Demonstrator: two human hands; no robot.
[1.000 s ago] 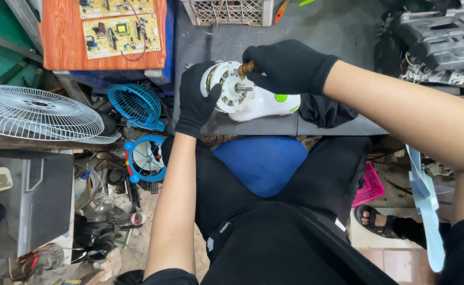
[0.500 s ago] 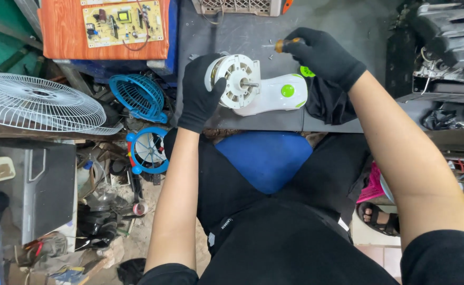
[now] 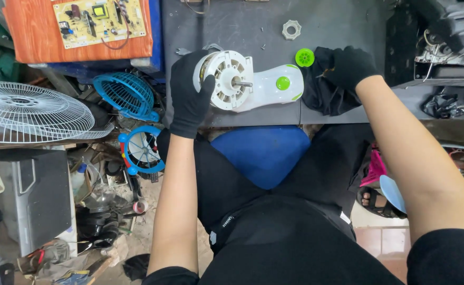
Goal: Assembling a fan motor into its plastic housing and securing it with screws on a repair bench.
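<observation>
White fan motor (image 3: 242, 87), bare shaft, green knob, in left hand (image 3: 189, 97).

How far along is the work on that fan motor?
Done: the shaft is bare, and a grey nut and green cap lie loose on the bench. In hand: left hand grips the motor; right hand rests on black cloth. Left: the motor casing looks unopened.
</observation>
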